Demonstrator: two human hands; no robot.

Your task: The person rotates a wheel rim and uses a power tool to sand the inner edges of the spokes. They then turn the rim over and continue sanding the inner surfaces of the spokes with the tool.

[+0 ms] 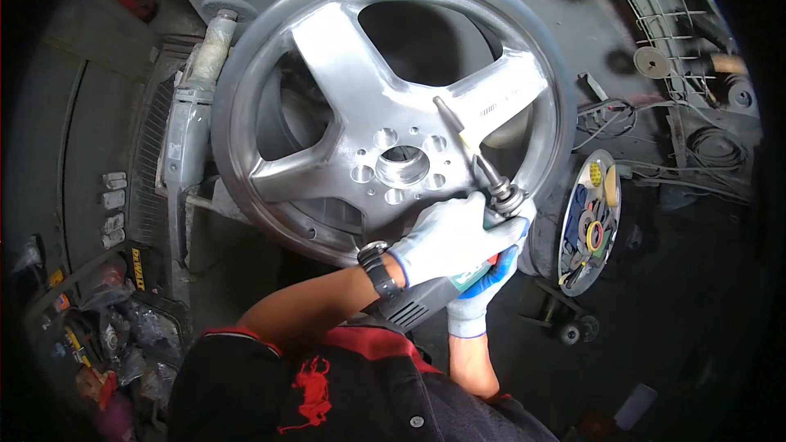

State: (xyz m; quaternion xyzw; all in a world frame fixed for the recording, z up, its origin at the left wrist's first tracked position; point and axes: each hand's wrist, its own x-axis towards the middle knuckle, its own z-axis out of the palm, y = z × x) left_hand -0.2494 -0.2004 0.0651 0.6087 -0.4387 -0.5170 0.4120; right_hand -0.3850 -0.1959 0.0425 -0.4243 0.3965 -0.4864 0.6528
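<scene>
Both hands wear white gloves with blue palms and are closed around a dark and green power tool (413,303). My left hand (446,237) lies over the front of the tool, with a black watch on its wrist. On the right side, my right hand (491,282) wraps the tool from below. A slim tapered tip (450,115) points up and left from the tool's chuck, over a spoke near the hub. The large silver wheel rim (340,74) stands in front of me, its spokes shiny.
Right of the wheel, a round tray (566,258) holds tape and small discs. A wire rack (655,8) and cables are at the upper right. A grey machine (187,147) stands left of the wheel. A yellow-labelled case (137,268) and cluttered bags lie lower left.
</scene>
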